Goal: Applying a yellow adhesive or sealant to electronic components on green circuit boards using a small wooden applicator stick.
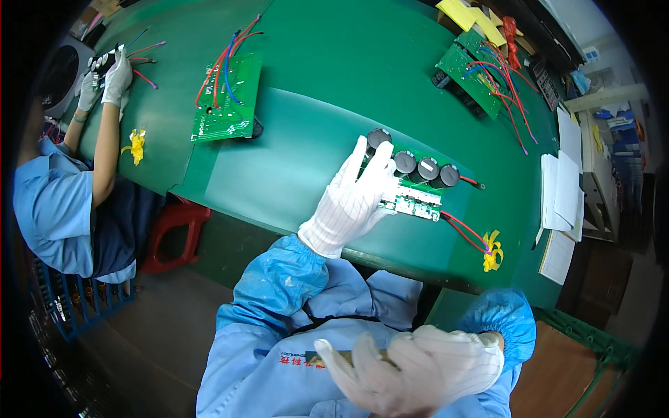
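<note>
A green circuit board (412, 200) with several black cylindrical capacitors (427, 169) lies on the table in front of me. My left hand (352, 198), in a white striped glove, grips its left end, with fingers around the leftmost capacitor (378, 137). Red and black wires (465, 230) run from the board's right side. My right hand (418, 369), also gloved, is blurred by motion before my chest, away from the board. Its fingers look apart, and I see nothing held in them.
Another wired circuit board (230, 97) lies to the left, and more boards (468, 73) sit at the far right. Yellow ties (492, 252) lie near the right wires. At far left a co-worker's gloved hands (111, 80) handle a part. Papers (559, 188) line the right edge.
</note>
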{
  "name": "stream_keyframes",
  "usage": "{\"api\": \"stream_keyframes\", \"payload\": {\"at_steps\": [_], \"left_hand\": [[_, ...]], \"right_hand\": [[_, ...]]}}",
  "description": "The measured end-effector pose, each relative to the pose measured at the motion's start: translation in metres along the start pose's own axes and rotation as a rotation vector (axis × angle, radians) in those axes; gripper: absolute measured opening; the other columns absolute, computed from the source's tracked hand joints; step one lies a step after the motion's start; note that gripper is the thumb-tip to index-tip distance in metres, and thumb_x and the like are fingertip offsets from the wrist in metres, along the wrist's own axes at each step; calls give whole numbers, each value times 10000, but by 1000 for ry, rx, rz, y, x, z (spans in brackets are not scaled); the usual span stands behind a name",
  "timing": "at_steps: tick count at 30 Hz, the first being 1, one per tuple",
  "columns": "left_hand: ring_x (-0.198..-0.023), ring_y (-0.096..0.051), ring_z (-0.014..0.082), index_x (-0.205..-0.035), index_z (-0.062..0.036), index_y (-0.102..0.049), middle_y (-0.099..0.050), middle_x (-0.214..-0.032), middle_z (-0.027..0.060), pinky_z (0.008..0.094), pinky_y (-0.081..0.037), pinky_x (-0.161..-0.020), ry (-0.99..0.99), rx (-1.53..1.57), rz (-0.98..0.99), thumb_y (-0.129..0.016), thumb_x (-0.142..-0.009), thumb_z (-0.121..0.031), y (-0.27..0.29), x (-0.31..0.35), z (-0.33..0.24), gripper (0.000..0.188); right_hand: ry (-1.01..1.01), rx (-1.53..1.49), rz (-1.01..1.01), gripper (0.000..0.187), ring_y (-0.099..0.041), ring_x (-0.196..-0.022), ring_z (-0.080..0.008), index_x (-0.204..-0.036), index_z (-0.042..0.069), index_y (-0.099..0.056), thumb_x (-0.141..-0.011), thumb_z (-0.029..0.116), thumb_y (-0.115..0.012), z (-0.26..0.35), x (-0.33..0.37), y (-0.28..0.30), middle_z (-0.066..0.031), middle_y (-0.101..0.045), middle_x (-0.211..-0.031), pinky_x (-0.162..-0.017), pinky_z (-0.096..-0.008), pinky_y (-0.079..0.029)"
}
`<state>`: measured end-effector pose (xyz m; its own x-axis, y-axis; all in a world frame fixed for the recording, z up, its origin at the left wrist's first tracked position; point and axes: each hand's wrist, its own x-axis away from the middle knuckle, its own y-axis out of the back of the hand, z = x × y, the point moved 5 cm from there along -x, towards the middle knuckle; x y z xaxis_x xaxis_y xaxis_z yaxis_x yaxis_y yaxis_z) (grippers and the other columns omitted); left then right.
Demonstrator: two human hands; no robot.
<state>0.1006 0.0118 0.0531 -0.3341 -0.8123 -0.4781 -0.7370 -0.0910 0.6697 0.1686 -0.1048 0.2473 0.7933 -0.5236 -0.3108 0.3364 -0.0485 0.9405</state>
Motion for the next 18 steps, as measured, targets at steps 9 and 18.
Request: {"api": "stream_keyframes", "payload": {"at_steps": [9, 18], "left_hand": [[-1440, -322, 556, -1483, -25, -438, -381, -1575, 264, 507, -415, -1149, 76, 30, -218, -918, -605, -39, 36, 16, 47, 1001], [-1453, -320, 542, -1558, -15, -300, -324, -1595, 283, 520, -393, -1160, 98, -76, -167, -898, -702, -104, 52, 18, 48, 1048]], "right_hand": [[-108, 31, 138, 398, -459, -535, -138, -1187, 98, -689, -791, 121, -657, -74, 35, -47, 4, -453, -695, -462, -317, -373], [-571, -462, -212, 248, -645, -647, -191, -1175, 19, -655, -932, 60, -630, -134, 66, -101, -80, -739, -909, -594, -296, -491]]}}
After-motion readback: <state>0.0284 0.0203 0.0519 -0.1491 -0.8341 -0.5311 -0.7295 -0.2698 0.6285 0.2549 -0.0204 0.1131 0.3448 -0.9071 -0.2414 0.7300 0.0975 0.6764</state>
